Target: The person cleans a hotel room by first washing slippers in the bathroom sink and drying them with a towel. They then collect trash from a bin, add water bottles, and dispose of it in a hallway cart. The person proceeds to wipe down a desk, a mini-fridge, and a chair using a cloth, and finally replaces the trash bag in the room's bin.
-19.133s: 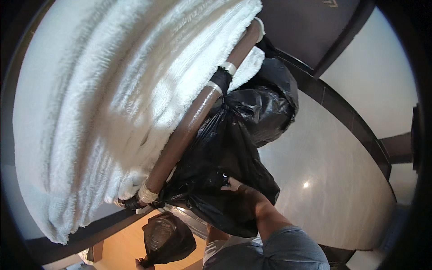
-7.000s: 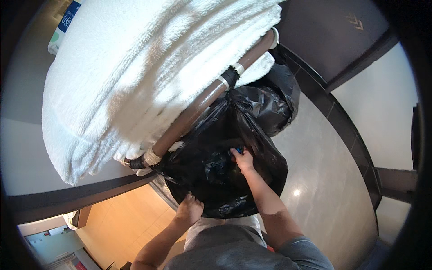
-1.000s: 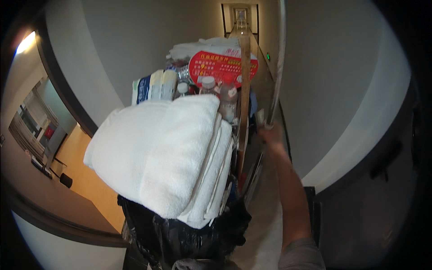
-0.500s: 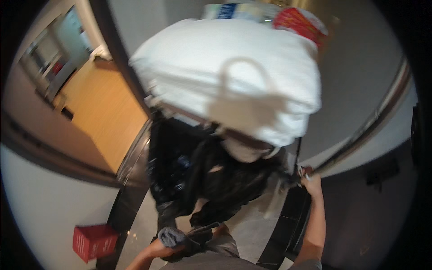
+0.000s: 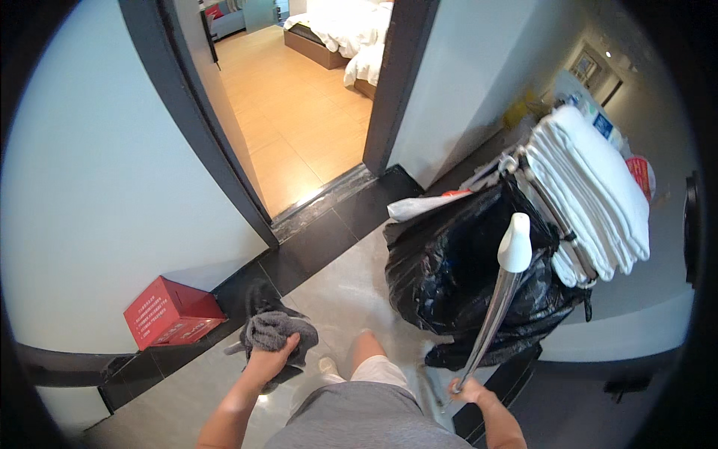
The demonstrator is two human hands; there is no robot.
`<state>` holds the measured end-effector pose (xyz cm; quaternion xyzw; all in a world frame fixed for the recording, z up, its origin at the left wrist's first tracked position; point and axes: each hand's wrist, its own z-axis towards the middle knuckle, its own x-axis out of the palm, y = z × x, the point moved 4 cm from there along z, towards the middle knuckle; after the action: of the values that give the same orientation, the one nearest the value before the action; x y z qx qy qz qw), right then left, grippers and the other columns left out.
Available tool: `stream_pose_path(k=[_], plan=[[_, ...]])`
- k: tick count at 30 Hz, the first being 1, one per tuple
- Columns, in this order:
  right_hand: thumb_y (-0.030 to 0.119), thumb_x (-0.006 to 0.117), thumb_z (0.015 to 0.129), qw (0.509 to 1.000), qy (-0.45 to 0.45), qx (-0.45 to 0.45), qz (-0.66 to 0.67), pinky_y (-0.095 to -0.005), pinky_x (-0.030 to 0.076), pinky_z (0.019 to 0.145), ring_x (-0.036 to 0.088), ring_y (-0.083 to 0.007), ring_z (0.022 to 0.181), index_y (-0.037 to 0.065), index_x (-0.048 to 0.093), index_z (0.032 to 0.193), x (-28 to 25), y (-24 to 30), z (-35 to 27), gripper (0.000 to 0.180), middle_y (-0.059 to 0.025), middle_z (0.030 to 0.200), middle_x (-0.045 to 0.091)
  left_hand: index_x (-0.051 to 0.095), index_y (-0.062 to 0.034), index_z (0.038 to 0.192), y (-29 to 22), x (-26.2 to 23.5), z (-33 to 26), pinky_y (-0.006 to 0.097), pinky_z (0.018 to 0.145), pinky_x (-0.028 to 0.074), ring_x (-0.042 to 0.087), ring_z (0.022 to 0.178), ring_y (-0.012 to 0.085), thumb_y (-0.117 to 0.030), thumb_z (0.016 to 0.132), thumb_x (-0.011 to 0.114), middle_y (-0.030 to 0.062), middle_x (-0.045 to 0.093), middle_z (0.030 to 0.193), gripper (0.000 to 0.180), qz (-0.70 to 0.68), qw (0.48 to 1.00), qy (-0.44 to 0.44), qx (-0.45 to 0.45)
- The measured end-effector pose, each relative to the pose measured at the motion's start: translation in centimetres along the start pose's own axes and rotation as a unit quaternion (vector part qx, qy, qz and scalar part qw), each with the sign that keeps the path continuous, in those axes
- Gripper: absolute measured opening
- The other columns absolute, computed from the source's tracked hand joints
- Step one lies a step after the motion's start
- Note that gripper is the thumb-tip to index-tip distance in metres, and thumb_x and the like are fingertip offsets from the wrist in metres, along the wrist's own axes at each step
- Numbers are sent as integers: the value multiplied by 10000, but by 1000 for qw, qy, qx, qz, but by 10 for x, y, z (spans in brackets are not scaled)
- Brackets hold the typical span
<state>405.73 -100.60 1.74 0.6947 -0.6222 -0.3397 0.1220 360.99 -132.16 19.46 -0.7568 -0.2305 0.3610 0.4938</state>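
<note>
Your forearms come in bare from the lower edge: no sleeves, no watch, no gloves on either one. Left hand bare, no rings that can be made out. Right hand bare too. Grey garment, plain fabric without print, fills the bottom centre. Below it a pale, off-white trouser leg over the raised knee. One light-coloured shoe shows just beside that leg; details too small to tell.

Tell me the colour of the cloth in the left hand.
Dark grey cloth, gripped by the left hand; clearest in the head view.
</note>
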Motion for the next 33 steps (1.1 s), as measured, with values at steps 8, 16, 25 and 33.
stream_pose_path(k=[8, 16, 25, 33], plan=[[173, 704, 646, 977, 45, -131, -165, -343, 467, 655, 605, -218, 703, 114, 623, 810, 17, 198, 136, 192, -57, 743, 634, 537, 3, 1098, 7, -44, 160, 325, 907, 399, 535, 1013, 215, -202, 831, 619, 107, 586, 1063, 346, -24, 999, -19, -17], [204, 713, 635, 972, 0, -180, -151, -326, 472, 659, 601, -197, 668, 98, 629, 782, -65, 353, 318, 200, -61, 691, 614, 551, -20, 1078, -15, -69, 400, 305, 839, 437, 543, 949, 178, -185, 816, 648, 72, 585, 1031, 325, -132, 987, -92, 13], [141, 671, 670, 948, -72, -234, -203, -327, 460, 604, 579, -180, 643, 74, 596, 757, -220, 561, 496, 133, -69, 677, 595, 599, -89, 1043, -85, -137, 612, 428, 819, 456, 589, 916, 363, -472, 887, 433, 178, 632, 940, 446, 167, 972, -164, 3], [125, 672, 688, 948, -100, -207, -218, -320, 485, 700, 618, -206, 735, 113, 616, 772, -361, 740, 619, 101, -59, 758, 636, 620, -3, 954, -49, -205, 797, 329, 518, 504, 614, 603, 200, -363, 890, 527, 123, 622, 708, 377, -149, 956, -231, -106]])
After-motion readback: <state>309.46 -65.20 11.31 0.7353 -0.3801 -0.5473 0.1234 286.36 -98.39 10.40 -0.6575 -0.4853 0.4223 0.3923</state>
